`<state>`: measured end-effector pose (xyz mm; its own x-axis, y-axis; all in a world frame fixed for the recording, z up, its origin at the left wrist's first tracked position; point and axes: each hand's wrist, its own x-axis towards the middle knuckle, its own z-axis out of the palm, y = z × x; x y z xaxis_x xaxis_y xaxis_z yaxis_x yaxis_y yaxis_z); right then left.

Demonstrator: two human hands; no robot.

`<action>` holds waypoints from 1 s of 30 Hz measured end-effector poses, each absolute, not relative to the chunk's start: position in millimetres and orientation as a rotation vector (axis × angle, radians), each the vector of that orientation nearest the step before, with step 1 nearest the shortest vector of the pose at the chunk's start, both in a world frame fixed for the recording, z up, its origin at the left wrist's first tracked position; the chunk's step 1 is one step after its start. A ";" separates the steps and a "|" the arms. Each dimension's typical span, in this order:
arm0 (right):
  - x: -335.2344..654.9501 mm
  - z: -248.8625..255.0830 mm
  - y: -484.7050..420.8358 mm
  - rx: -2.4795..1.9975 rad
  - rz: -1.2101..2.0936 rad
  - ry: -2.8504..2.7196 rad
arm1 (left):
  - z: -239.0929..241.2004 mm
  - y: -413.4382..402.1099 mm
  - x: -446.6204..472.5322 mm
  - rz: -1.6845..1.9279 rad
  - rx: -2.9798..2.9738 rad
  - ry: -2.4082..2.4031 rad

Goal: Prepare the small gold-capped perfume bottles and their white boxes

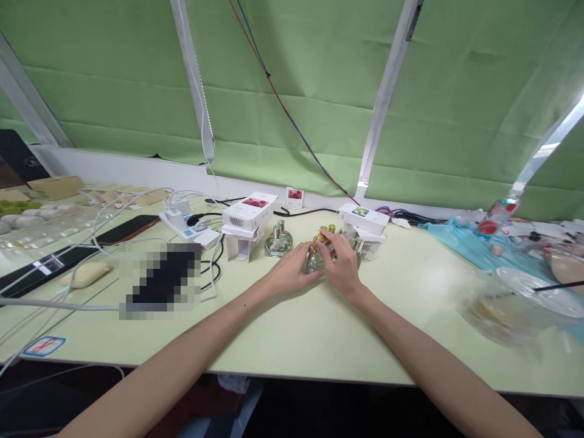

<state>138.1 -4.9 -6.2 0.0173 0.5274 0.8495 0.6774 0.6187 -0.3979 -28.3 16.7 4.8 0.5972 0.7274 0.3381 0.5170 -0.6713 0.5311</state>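
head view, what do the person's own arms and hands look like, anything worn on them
Both forearms are bare, with no sleeves in view. The left hand and right hand wear no gloves, and neither wrist shows a watch or bracelet. One small spot marks the left forearm.

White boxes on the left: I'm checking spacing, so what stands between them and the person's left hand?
In the head view, silver-capped glass bottles stand between the white boxes and the left hand.
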 end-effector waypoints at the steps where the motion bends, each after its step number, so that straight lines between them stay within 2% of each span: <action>1: 138.2 -6.5 -4.8 -1.018 -0.148 -1.642 | 5.3 16.3 -28.2 0.770 2.444 0.998; 30: 137.3 -9.3 -4.6 -1.067 -0.118 -1.709 | 6.7 14.1 -27.4 0.783 2.455 0.972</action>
<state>137.3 -4.6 -9.3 -0.0322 0.5886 0.8078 0.6943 0.5945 -0.4055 -27.4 14.1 6.7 0.6044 0.7132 0.3550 0.4984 -0.6861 0.5300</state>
